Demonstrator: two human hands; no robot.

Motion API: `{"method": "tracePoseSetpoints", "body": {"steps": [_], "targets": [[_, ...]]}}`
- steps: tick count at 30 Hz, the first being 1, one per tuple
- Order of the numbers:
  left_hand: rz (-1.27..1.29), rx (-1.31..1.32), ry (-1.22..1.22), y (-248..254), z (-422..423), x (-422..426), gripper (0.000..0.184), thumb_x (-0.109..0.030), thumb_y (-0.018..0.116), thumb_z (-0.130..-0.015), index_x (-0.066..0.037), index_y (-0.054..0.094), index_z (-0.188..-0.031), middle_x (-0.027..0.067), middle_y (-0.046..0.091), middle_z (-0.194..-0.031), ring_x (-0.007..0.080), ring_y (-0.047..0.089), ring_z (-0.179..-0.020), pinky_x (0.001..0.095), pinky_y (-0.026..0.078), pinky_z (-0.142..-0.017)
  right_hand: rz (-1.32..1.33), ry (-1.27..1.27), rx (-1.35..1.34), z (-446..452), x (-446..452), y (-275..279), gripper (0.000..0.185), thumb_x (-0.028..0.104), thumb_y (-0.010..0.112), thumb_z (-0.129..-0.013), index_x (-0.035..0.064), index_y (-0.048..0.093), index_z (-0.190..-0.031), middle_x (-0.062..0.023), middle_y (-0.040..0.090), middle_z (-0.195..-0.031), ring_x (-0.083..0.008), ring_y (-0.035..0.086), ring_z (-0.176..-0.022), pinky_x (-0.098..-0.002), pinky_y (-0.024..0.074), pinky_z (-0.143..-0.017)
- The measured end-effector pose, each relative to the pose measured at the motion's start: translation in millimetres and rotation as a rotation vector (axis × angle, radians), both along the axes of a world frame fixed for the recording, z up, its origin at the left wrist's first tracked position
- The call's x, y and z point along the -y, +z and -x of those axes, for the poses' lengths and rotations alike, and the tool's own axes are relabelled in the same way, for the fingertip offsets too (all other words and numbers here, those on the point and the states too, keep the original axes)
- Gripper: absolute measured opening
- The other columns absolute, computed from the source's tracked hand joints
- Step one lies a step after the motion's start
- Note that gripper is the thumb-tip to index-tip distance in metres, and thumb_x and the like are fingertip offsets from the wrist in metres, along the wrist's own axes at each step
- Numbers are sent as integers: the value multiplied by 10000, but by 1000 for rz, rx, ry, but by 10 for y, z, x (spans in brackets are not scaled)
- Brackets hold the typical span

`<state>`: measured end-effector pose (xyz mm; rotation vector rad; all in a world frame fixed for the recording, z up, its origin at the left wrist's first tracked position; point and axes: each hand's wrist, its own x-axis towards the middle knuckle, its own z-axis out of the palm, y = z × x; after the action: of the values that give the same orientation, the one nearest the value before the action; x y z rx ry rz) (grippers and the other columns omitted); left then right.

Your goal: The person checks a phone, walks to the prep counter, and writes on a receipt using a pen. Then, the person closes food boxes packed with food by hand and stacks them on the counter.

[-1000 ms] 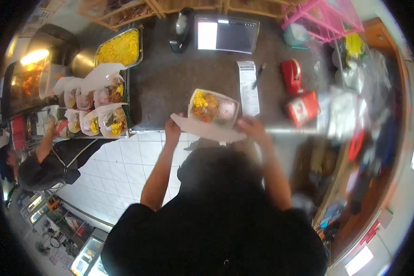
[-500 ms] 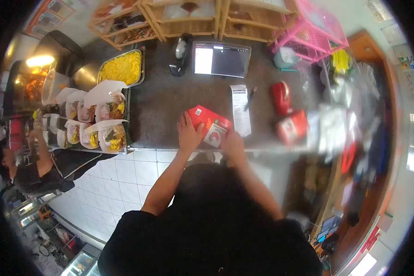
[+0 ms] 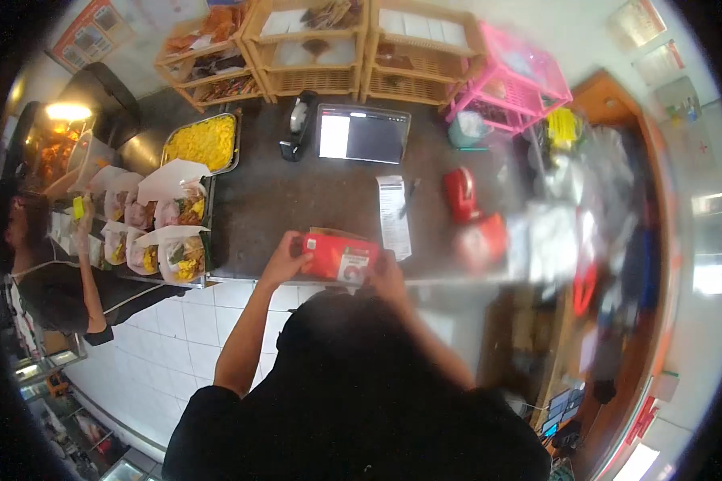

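while the fingers of both hands grip its opposite ends, one red box (image 3: 338,255), printed and bearing a pale label, lies between them at the near edge of the bench (image 3: 269,192); a brown edge shows along its far side. left hand (image 3: 285,260): fingers bent about the left end, thumb on the upper face. right hand (image 3: 387,279): fingers closed on the right end, close to the near corner.

just beyond the right fingers: one printed paper slip (image 3: 394,218), lengthwise; one dark pen (image 3: 411,200) beside it. to the right of those fingers: one red dispenser (image 3: 460,195); one red-and-white packet (image 3: 483,240), blurred. well beyond both sets of fingers: one tablet (image 3: 363,135), screen lit; one black device (image 3: 297,128) to its left. well left of the left fingers: open food boxes (image 3: 142,215), filled, in two rows; beyond these, one metal tray (image 3: 234,152) of yellow food.
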<state>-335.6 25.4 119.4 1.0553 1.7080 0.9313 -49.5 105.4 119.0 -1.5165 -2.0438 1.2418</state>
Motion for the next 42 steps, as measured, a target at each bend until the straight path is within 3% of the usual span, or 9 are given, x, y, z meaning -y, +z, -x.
{"method": "tracePoseSetpoints", "body": {"steps": [4, 9, 16, 18, 19, 22, 27, 39, 42], "targets": [[-18, 351, 189, 390, -176, 58, 399, -180, 743, -840, -60, 520, -1149, 138, 640, -1090, 238, 636, -941, 396, 515, -857, 196, -236, -376, -35, 181, 156, 392, 184, 724, -864, 17, 513, -1150, -173, 659, -979, -232, 671, -883, -372, 535, -748], [120, -478, 242, -119, -175, -61, 329, -325, 782, -796, -28, 675, -887, 120, 688, -915, 239, 662, -920, 371, 515, -792, -32, -259, -18, 253, -113, 332, 352, 280, 713, -862, -25, 624, -1016, -208, 685, -900, -278, 681, -819, -397, 517, -751], [277, -118, 248, 48, -65, -223, 411, -428, 766, -757, -20, 732, -792, 184, 708, -877, 358, 670, -922, 424, 514, -819, 272, -228, -2, 130, -414, 88, 325, 295, 699, -830, -29, 694, -797, -179, 658, -652, -305, 665, -621, -397, 500, -603], [359, -513, -31, 175, -71, -304, 464, -399, 776, -739, -14, 720, -992, 189, 694, -1029, 329, 646, -1041, 424, 498, -909, -78, -42, 134, 194, -445, -66, 341, 269, 700, -808, -30, 677, -972, -179, 671, -767, -328, 680, -779, -408, 524, -699], [363, -514, -24, 1, -103, -278, 464, -399, 776, -739, -14, 720, -992, 189, 694, -1029, 329, 646, -1041, 424, 498, -909, -393, 90, 83, 261, -402, 52, 493, 258, 703, -772, -21, 591, -1163, -189, 626, -1054, -334, 611, -1051, -417, 502, -849], [-319, -731, -162, -185, -248, -313, 692, -391, 772, -716, 23, 574, -1233, 210, 583, -1264, 332, 542, -1220, 440, 403, -1064, -600, 506, 190, 421, -457, 263, 596, 252, 706, -749, -14, 512, -1246, -191, 493, -1268, -352, 473, -1234, -435, 444, -960], [-109, -911, -592, 359, -462, -326, 977, -433, 773, -666, 82, 347, -1379, 267, 378, -1422, 416, 391, -1333, 536, 231, -1163, -495, 666, 484, 561, -455, 372, 636, 233, 730, -722, -21, 477, -1248, -183, 479, -1227, -341, 504, -1186, -454, 462, -964], [-147, -931, -562, 237, -472, -330, 1047, -428, 806, -630, 92, 333, -1407, 257, 391, -1350, 378, 434, -1230, 542, 235, -1155, -231, 551, 361, 530, -419, 497, 765, 312, 765, -750, -31, 414, -1336, -237, 416, -1276, -414, 557, -1095, -466, 525, -860], [-124, -964, -702, 407, -423, -291, 990, -369, 783, -693, -7, 303, -1480, 272, 250, -1500, 393, 377, -1320, 522, 226, -1166, -583, 461, 110, 501, -406, 204, 717, 333, 749, -783, -16, 456, -1338, -249, 463, -1307, -403, 572, -1093, -461, 518, -879]]}}
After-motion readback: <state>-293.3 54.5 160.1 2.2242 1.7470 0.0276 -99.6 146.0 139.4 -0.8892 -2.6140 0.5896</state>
